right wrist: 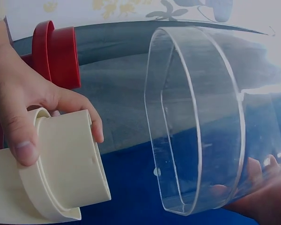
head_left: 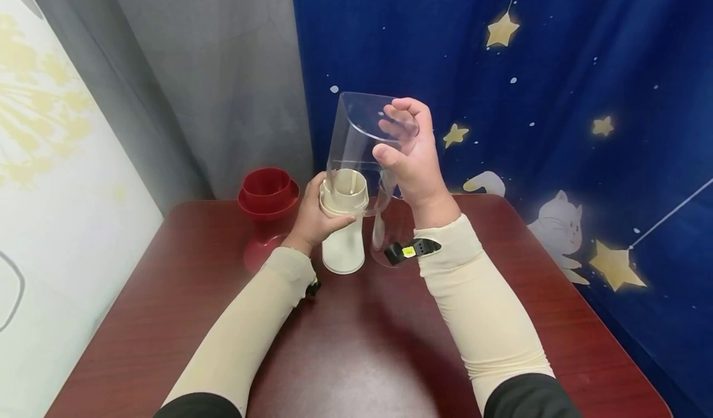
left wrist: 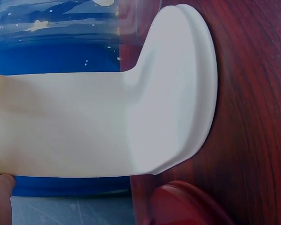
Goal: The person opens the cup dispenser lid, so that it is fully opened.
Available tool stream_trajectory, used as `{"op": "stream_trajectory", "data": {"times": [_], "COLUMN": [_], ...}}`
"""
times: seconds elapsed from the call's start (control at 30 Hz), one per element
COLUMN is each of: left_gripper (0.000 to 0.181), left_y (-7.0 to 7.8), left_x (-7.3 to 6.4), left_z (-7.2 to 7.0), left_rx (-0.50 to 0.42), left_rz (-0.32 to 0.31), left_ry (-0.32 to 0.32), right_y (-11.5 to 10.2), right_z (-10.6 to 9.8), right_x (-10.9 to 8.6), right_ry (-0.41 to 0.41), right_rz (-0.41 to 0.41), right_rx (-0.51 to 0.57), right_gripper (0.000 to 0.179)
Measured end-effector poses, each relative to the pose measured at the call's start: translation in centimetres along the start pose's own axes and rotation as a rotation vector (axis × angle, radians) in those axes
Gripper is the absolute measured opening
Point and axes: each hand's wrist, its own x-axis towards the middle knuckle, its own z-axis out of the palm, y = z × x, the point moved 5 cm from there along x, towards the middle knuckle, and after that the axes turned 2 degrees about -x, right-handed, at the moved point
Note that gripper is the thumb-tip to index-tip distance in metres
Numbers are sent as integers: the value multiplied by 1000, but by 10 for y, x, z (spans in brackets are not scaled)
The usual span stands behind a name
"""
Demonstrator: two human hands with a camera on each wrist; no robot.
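Observation:
A cream plastic stand [head_left: 343, 251] with a rimmed, open round neck stands upright on the table, its wide flat foot [left wrist: 178, 93] showing in the left wrist view. My left hand [head_left: 314, 220] grips it around the collar [right wrist: 47, 173] below the neck, thumb in front. Held up by my right hand [head_left: 414, 158] is a clear plastic canister [head_left: 356, 139], tilted, fingers and thumb around its upper part. Its lower open rim [right wrist: 178, 122] faces the neck [right wrist: 77, 159], with a gap between them in the right wrist view.
To the left stands a red stand [head_left: 267, 198] of similar shape. Another clear canister [head_left: 384, 238] is on the table right of the cream stand, partly behind my right wrist. A blue star-patterned curtain [head_left: 401, 34] and a grey curtain [head_left: 217, 65] hang behind the brown table [head_left: 356, 343].

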Motion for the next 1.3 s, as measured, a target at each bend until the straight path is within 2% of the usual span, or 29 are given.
{"op": "stream_trajectory", "data": {"times": [0.17, 0.33, 0.5, 0.77, 1.1, 1.3], "left_gripper": [108, 109, 110, 112, 111, 111], "left_y": [-6, -7, -6, -6, -7, -8], "left_x": [1, 2, 2, 1, 0, 0], "left_z": [0, 1, 2, 1, 2, 4], "left_rx": [-1, -38, -16, 5, -15, -10], "left_rz": [19, 4, 3, 63, 55, 33], "left_ry": [15, 12, 7, 39, 43, 47], "right_y": [0, -1, -3, 2, 4, 11], "right_z": [-5, -15, -28, -45, -59, -75], "right_x": [-10, -22, -35, -60, -81, -93], "right_ry": [-13, -14, -10, -25, -110, -122], "right_rz": [27, 42, 36, 32, 11, 4], "right_rx": [34, 82, 155, 241, 263, 263], "right_gripper": [111, 105, 101, 95, 85, 81]}}
